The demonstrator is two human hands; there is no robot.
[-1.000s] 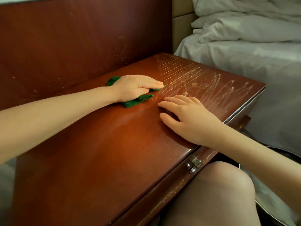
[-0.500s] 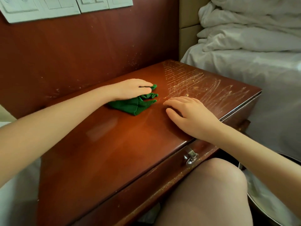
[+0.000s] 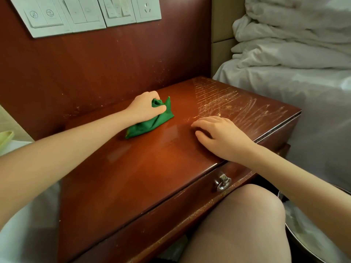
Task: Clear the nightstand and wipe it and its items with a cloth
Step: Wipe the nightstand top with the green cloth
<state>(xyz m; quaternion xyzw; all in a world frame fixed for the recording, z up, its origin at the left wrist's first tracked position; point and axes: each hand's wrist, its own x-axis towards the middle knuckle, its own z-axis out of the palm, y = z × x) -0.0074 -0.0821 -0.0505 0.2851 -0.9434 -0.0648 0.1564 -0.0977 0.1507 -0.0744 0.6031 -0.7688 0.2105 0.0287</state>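
The red-brown wooden nightstand (image 3: 144, 168) fills the middle of the head view, its top bare of items. A green cloth (image 3: 152, 124) lies bunched on the top near the back wall. My left hand (image 3: 146, 107) grips the cloth's upper end, fingers curled round it. My right hand (image 3: 218, 135) rests flat on the top to the right of the cloth, fingers spread. White scratchy streaks and crumbs (image 3: 237, 107) cover the right rear part of the top.
A drawer with a metal ring pull (image 3: 223, 184) faces my knee (image 3: 247, 215). A bed with white bedding (image 3: 294, 63) stands to the right. Wall switches (image 3: 85, 14) sit above. A metal bin (image 3: 311, 234) is at the lower right.
My left hand went from pressing flat on the cloth to gripping it bunched, and drew back to the left. My right hand stayed put. The camera tilted up, showing the switches.
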